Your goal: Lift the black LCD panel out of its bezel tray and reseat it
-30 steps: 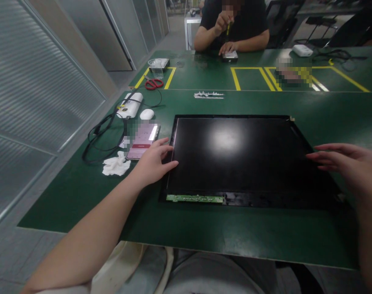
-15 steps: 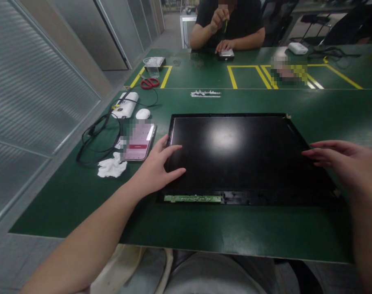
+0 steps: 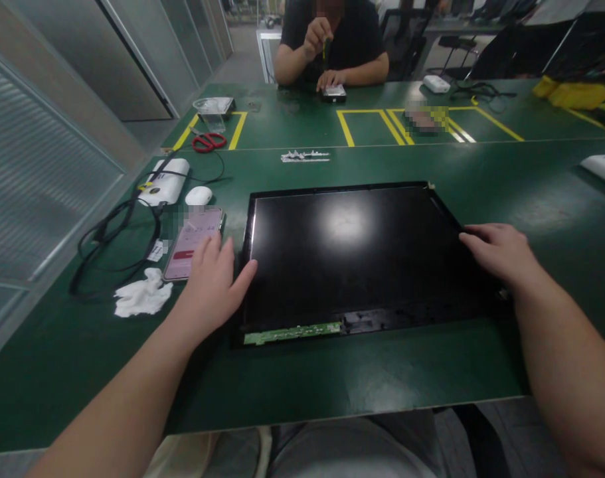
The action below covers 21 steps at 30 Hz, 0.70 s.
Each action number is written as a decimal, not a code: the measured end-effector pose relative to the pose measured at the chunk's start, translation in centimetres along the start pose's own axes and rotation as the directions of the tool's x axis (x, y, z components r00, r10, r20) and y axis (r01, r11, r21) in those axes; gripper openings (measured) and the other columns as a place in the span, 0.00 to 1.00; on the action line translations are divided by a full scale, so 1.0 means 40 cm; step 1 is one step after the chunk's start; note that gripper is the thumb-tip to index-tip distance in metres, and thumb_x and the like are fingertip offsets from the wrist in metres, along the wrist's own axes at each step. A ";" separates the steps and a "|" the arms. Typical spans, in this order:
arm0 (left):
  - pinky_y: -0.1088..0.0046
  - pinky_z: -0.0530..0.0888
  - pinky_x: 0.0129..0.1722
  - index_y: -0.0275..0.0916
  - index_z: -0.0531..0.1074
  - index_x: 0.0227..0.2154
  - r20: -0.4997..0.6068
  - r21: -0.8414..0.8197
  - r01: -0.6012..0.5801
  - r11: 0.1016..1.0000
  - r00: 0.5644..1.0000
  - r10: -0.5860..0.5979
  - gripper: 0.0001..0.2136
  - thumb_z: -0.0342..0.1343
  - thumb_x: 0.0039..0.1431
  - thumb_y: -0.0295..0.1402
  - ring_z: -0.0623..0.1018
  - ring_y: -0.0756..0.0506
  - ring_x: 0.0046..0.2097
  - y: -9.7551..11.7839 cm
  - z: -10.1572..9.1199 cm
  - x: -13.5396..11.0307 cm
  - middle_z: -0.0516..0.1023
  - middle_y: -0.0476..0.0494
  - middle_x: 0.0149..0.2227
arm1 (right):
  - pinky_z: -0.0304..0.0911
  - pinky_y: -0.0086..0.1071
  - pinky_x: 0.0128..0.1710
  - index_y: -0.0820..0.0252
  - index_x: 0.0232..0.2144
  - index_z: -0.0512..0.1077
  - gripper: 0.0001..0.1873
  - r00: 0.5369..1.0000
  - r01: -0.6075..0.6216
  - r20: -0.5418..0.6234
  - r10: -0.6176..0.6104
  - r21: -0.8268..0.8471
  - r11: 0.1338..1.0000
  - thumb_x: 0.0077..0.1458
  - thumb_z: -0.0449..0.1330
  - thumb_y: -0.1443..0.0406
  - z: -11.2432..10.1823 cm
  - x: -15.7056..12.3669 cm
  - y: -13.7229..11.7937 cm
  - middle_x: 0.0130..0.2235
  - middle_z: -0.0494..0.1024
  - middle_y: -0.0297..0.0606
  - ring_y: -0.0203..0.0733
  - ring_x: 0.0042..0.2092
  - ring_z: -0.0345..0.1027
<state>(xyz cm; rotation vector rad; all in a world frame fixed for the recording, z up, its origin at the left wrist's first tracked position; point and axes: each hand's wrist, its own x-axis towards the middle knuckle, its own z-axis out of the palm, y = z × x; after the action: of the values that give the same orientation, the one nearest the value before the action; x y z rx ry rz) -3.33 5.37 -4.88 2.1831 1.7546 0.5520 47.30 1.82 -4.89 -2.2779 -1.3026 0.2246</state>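
A flat black display panel (image 3: 352, 259) lies face up in its black frame in front of me. A strip of green circuit board (image 3: 292, 333) sits along the near left edge of that frame. My left hand (image 3: 212, 285) is spread beside the panel's left edge. Its thumb tip reaches over the border, while the other fingers overlap the lower right of the phone (image 3: 195, 242). At the right edge is my right hand (image 3: 501, 255), its fingers curled against the frame. The undersides of those fingers are hidden.
Left of the phone lie a crumpled tissue (image 3: 143, 292), a black cable (image 3: 115, 229), a white mouse (image 3: 198, 196) and a white box (image 3: 165, 180). Beyond are red-handled scissors (image 3: 209, 142) and small white pieces (image 3: 305, 157). A co-worker (image 3: 332, 50) handles a small device across the table.
My left hand has slid left off the screen surface towards the phone. My right hand has moved onto the panel's right edge. The view has shifted to the right.
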 end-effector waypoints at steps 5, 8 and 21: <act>0.39 0.53 0.73 0.29 0.73 0.59 0.109 0.006 -0.053 0.999 0.993 0.052 0.31 0.53 0.65 0.50 0.58 0.20 0.75 -0.010 0.007 0.008 0.63 0.19 0.73 | 0.49 0.51 0.70 0.56 0.28 0.73 0.10 0.998 -0.060 0.028 0.057 0.121 0.991 0.46 0.69 0.59 0.003 -0.020 -0.035 0.49 0.80 0.51 0.62 0.65 0.63; 0.41 0.58 0.73 0.34 0.74 0.57 0.088 -0.058 -0.092 0.994 0.991 0.097 0.27 0.55 0.64 0.50 0.63 0.24 0.74 -0.008 0.004 0.012 0.68 0.24 0.71 | 0.60 0.49 0.64 0.57 0.31 0.76 0.13 0.985 -0.171 0.037 0.167 0.253 0.952 0.44 0.71 0.59 -0.001 -0.032 -0.040 0.46 0.81 0.47 0.57 0.57 0.71; 0.46 0.75 0.65 0.42 0.65 0.68 -0.077 -0.808 0.042 0.588 0.982 -0.175 0.35 0.68 0.58 0.33 0.81 0.33 0.61 -0.004 0.031 0.028 0.82 0.36 0.60 | 0.75 0.27 0.33 0.41 0.51 0.81 0.44 0.927 -0.368 0.263 0.268 0.779 0.508 0.27 0.70 0.77 -0.022 -0.053 -0.083 0.32 0.83 0.29 0.39 0.34 0.78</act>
<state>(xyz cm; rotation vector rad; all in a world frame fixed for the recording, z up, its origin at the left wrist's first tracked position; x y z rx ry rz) -2.68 6.51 -5.90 1.3857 1.2726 1.2224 43.98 1.12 -2.70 -1.6321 -0.5582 0.9038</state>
